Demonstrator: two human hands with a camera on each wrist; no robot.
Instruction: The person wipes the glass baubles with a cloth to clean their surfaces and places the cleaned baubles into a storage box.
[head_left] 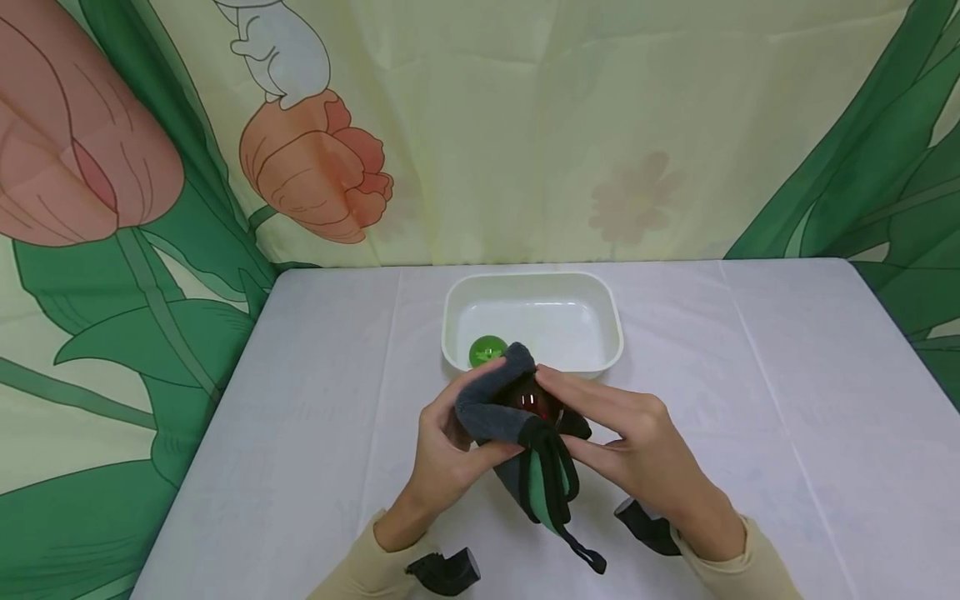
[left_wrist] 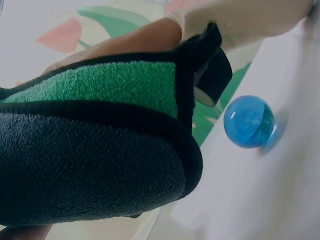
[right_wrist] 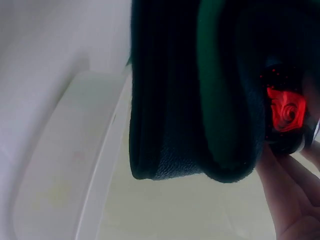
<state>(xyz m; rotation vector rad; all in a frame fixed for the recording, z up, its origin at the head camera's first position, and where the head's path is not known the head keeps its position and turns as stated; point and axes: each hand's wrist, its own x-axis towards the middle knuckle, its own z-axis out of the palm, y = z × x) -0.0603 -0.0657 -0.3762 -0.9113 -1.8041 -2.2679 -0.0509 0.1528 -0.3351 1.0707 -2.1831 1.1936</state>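
Note:
My left hand (head_left: pixel 450 450) grips a folded towel (head_left: pixel 487 408), dark grey-blue on one face and green on the other, with black edging and a hanging loop. Inside its fold sits a dark red glass ball (head_left: pixel 530 404). The right hand (head_left: pixel 633 429) holds this ball from the right, thumb below and fingers above. In the right wrist view the ball (right_wrist: pixel 287 110) shows a bright red swirl, with fingers (right_wrist: pixel 287 195) against it. The towel (left_wrist: pixel 90 165) hides most of the left hand in the left wrist view.
A white rectangular basin (head_left: pixel 540 279) stands just behind the hands. In its near left corner lies a clear green ball (head_left: pixel 487 350); a ball (left_wrist: pixel 249 121) in the left wrist view looks blue. White cloth covers the table (head_left: pixel 322 400), and a flower-printed curtain (head_left: pixel 487 133) hangs behind.

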